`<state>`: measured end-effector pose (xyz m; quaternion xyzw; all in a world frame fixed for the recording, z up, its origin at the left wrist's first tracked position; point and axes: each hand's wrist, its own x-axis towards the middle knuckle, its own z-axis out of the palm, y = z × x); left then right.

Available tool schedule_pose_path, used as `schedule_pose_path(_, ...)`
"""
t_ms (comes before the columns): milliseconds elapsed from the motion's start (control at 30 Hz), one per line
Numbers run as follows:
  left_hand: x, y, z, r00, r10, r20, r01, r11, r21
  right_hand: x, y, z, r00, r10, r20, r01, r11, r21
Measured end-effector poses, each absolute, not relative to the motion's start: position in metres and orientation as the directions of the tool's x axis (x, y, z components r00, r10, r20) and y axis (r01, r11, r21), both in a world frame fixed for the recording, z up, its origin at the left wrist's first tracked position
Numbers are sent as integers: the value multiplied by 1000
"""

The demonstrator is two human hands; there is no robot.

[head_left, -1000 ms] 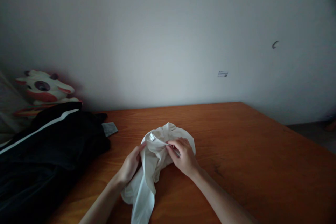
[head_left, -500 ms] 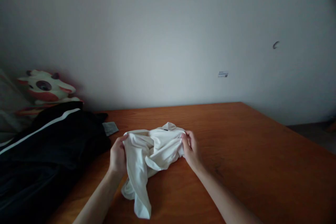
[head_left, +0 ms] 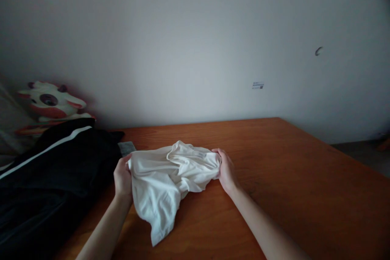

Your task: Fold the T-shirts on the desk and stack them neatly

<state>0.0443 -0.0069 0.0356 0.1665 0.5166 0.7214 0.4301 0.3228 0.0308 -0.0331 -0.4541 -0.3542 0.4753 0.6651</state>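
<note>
A crumpled white garment (head_left: 158, 187), made of thin cloth, is stretched sideways between my two hands over the wooden table (head_left: 289, 195). My left hand (head_left: 123, 176) is closed on its left edge, thumb on top. On the other side, my right hand (head_left: 227, 170) grips the bunched right end, with most of its fingers hidden behind the cloth. A loose flap of the fabric hangs toward me at the lower left. Folds gather in the middle, so I cannot tell which kind of garment it is.
Black clothing (head_left: 61, 178) with a white stripe lies piled on the left, close to my left hand. Behind it sits a cow-shaped toy (head_left: 55, 101). A pale wall (head_left: 195, 48) with a small label (head_left: 257, 85) rises at the table's back edge.
My hands have moved farther apart, the left one going left and the right one slightly right. The white garment is spread wider, and its hanging flap has broadened.
</note>
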Motion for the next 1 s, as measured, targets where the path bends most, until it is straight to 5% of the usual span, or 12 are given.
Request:
schedule_pose_path(100, 45, -7, 30, -337, 913, -230, -349, 106, 931, 323, 17, -25, 114, 980, 161, 36, 158, -987)
schedule_pose_path(200, 43, -6, 15, -77, 971, -226, 3, 227, 974, 317, 3, -19, -144, 950, 278, 542, 311, -781)
schedule_pose_path(267, 43, -6, 6, -5, 989, -145, 311, 139, 940, 312, -3, -18, -212, 934, 288, 700, 351, -622)
schedule_pose_path(367, 48, -6, 0, 13, 999, 38, 619, -38, 784, 309, -3, -21, -221, 923, 314, 758, 366, -541)
schedule_pose_path(500, 56, -8, 2, 10, 994, 106, 679, -85, 729, 311, 3, -31, -192, 881, 433, 707, 430, -561)
schedule_pose_path(700, 51, -4, 2, -137, 978, 159, 615, -42, 787, 314, 15, -37, 172, 937, 305, 215, 266, -940)
schedule_pose_path(1000, 53, 0, 10, -514, 818, 258, 236, -154, 959, 337, 45, -43, 535, 833, 141, -189, 281, -941)
